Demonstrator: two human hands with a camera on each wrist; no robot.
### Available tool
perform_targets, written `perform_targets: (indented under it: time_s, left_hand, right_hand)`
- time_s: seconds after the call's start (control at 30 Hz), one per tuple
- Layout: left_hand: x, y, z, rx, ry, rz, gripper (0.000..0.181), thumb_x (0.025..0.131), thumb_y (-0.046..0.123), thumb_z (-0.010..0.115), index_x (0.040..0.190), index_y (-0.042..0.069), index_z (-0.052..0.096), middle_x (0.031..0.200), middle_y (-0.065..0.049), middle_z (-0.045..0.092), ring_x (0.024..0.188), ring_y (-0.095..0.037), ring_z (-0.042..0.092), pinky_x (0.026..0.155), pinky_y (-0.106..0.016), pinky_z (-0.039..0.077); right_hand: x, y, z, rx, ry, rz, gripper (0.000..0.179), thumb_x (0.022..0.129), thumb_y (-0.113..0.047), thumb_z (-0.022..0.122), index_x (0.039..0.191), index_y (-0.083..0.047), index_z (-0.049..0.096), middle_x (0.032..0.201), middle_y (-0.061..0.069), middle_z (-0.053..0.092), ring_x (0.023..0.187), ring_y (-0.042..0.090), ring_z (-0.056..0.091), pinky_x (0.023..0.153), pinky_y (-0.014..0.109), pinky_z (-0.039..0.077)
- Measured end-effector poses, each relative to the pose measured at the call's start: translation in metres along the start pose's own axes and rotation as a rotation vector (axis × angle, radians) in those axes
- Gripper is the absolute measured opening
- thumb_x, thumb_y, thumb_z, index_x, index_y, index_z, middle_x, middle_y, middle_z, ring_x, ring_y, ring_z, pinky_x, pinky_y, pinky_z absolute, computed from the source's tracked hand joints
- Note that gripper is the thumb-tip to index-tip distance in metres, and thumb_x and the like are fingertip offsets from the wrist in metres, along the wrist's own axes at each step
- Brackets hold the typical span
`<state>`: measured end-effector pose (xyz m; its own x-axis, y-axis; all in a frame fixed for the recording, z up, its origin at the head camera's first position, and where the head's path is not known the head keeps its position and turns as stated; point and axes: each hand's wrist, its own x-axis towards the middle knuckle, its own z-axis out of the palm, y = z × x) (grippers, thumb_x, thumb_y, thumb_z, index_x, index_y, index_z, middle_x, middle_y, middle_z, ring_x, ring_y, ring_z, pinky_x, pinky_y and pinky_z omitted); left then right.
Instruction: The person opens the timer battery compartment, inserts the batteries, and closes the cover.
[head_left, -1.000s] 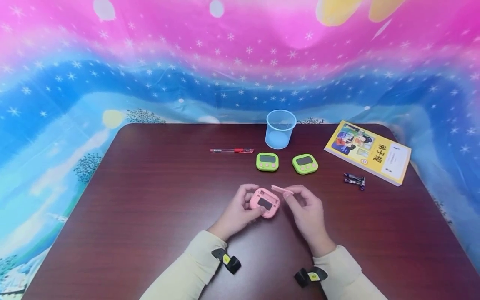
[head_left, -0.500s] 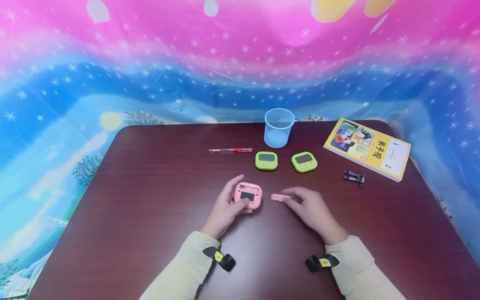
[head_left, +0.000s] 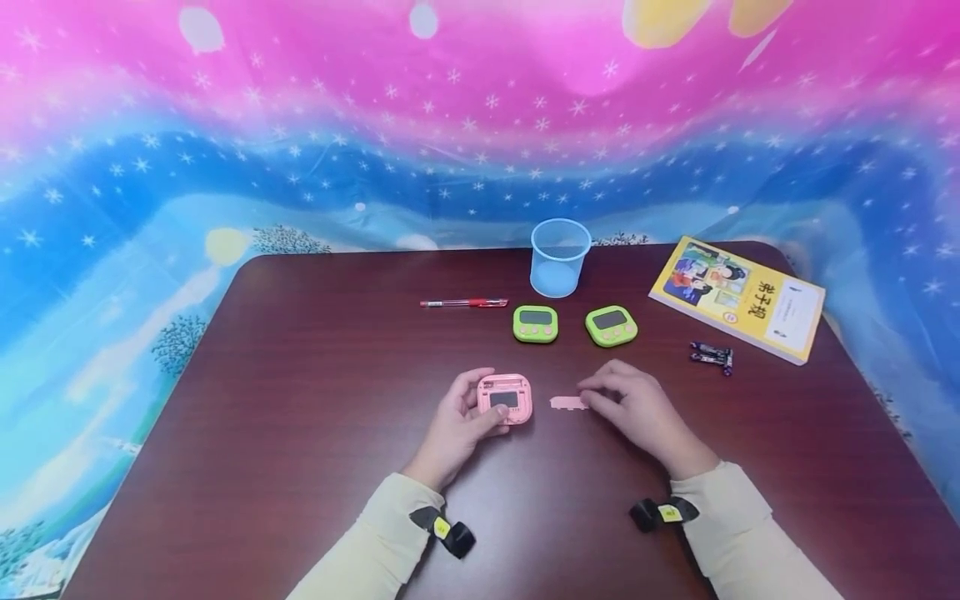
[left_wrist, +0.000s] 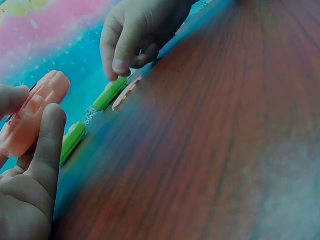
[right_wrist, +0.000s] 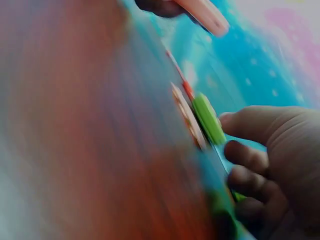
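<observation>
In the head view my left hand [head_left: 450,429] grips a pink digital timer [head_left: 526,403], thumb on its back, with the battery compartment uncovered. The pink battery cover [head_left: 567,402] lies flat on the table to the timer's right. My right hand [head_left: 641,412] is at the cover's right end, overlapping it in this view. From the left wrist, the right hand [left_wrist: 142,37] hovers above the cover [left_wrist: 126,94], its fingers apart from it. The right wrist view has the cover [right_wrist: 187,115] on the wood, with the loosely bent fingers holding nothing.
Two green timers [head_left: 536,324] lie beyond the hands. Behind them are a blue mesh cup [head_left: 556,271] and a red pen [head_left: 465,303]. To the right are a yellow book [head_left: 738,300] and small dark batteries [head_left: 711,357]. A patterned cloth hangs behind the table.
My right hand has brought the battery cover down onto the table and let go of it. The left hand has drawn the pink timer left, away from the cover.
</observation>
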<state>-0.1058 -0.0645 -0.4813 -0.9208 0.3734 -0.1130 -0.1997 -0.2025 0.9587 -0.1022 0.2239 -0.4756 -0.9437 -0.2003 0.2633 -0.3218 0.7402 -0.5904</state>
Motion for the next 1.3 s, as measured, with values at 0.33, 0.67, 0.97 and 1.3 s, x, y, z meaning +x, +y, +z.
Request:
perform_targets:
  time_s: [0.33, 0.67, 0.97, 1.3]
  left_hand:
    - [-0.003, -0.001, 0.0, 0.011, 0.025, -0.012, 0.065, 0.09, -0.009, 0.067, 0.146, 0.003, 0.038, 0.124, -0.022, 0.058, 0.091, -0.019, 0.07, 0.078, -0.036, 0.063]
    - [-0.003, 0.0, 0.0, 0.014, 0.011, -0.01, 0.065, 0.09, -0.009, 0.067, 0.146, 0.003, 0.037, 0.124, -0.02, 0.059, 0.091, -0.018, 0.07, 0.078, -0.036, 0.063]
    - [-0.002, 0.001, 0.001, 0.021, 0.002, -0.008, 0.064, 0.091, -0.009, 0.066, 0.146, 0.002, 0.037, 0.124, -0.021, 0.059, 0.092, -0.017, 0.069, 0.077, -0.034, 0.063]
    - [0.001, 0.001, 0.004, 0.061, -0.009, 0.006, 0.062, 0.09, -0.01, 0.066, 0.144, 0.001, 0.039, 0.12, -0.021, 0.061, 0.088, -0.016, 0.069, 0.076, -0.034, 0.063]
  right_hand:
    - [0.002, 0.057, -0.052, -0.127, 0.354, 0.186, 0.015, 0.09, -0.011, 0.074, 0.103, -0.004, 0.077, 0.096, 0.012, 0.066, 0.092, 0.027, 0.058, 0.078, 0.037, 0.042]
    - [-0.028, 0.107, -0.107, -0.173, 0.093, 0.604, 0.041, 0.099, -0.033, 0.061, 0.122, 0.0, 0.065, 0.103, 0.022, 0.065, 0.095, 0.039, 0.055, 0.075, 0.048, 0.042]
    - [-0.034, 0.111, -0.121, -0.194, 0.053, 0.742, 0.04, 0.099, -0.027, 0.057, 0.119, 0.007, 0.063, 0.113, 0.032, 0.062, 0.101, 0.047, 0.049, 0.082, 0.061, 0.042]
    - [-0.035, 0.113, -0.126, -0.138, 0.161, 0.841, 0.052, 0.098, -0.034, 0.053, 0.126, 0.009, 0.057, 0.115, 0.031, 0.061, 0.103, 0.046, 0.051, 0.079, 0.056, 0.044]
